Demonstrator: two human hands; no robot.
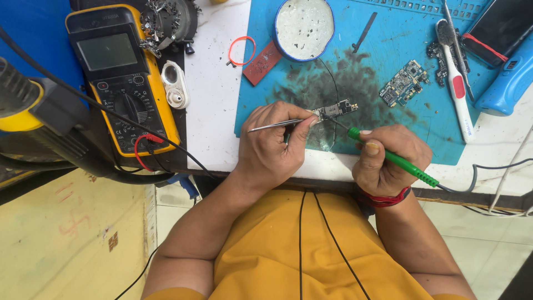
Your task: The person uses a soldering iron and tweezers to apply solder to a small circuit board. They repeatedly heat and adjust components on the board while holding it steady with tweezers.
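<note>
Yellow multimeter (123, 83) far left on the bench (214, 105), red and black leads plugged in and trailing off the edge, with a small white loupe (175, 84) just beside it and an orange rubber band (242, 50) a little further right. Then the blue work mat (388, 39), smudged dark in the middle, carrying a round white tin (305, 28) near its top edge. Left hand (275, 147) closed around thin metal tweezers (276, 125), tips pressed to the small circuit board (336, 109) at the mat's front edge. Right hand (388, 158) wrapped tight on the green-handled soldering iron (391, 157), tip touching the same board, cord running off to the right. Further right, a second blue circuit board (405, 83) lying apart, a white brush (455, 83) with red grip, and a blue tool handle (508, 83) at the corner. Likely trouble: board only pinned by tweezers, so a slip could skid it off the mat edge; hot tip close to left fingertips, risking a burn; too long a dwell possibly lifting a pad; cord tug pulling the iron off target.
</note>
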